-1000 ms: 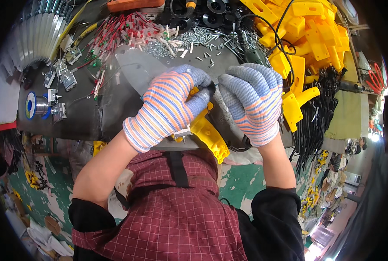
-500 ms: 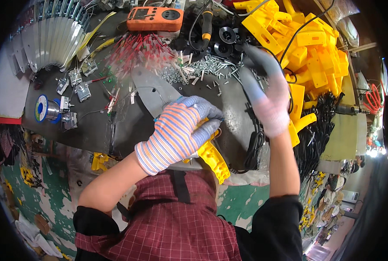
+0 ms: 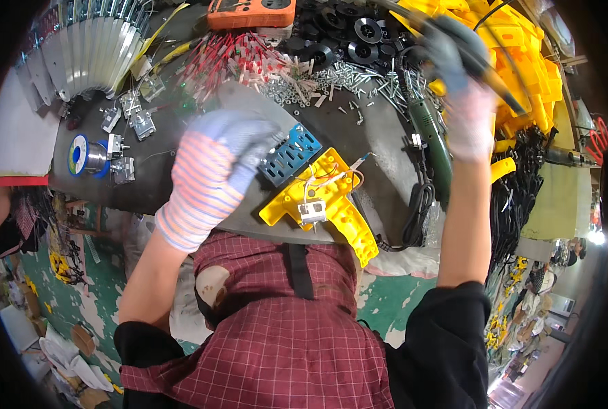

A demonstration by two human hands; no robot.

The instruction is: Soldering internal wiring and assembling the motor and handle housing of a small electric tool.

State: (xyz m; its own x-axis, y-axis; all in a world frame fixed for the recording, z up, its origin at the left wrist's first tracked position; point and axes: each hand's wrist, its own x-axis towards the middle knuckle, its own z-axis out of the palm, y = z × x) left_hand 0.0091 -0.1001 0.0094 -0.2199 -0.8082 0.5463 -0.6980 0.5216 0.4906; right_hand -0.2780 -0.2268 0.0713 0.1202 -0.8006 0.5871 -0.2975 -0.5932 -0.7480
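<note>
My left hand (image 3: 212,167), in a striped glove, is beside the left edge of a blue slotted plate (image 3: 292,155). Motion smears its curled fingers, so a hold on anything cannot be made out. Touching the plate's lower right edge is an open yellow pistol-shaped housing half (image 3: 348,225), with thin wires and a metal-cased switch (image 3: 312,212) in it. Out to the right, my gloved right hand (image 3: 464,88) is raised and blurred. It grips a dark tool (image 3: 498,88) with a yellowish part near its lower end; the exact kind is unclear.
A green corded power tool (image 3: 428,129) lies below my right hand. Loose screws (image 3: 365,82), black spools (image 3: 363,52) and an orange meter (image 3: 251,13) are at the back. Yellow housings (image 3: 522,41) pile up right. Solder wire (image 3: 89,157) stands left, near several metal switches (image 3: 141,124).
My left hand has moved left off the yellow housing, uncovering it and the blue plate. My right hand has moved right and now holds the dark tool. The view has shifted slightly.
</note>
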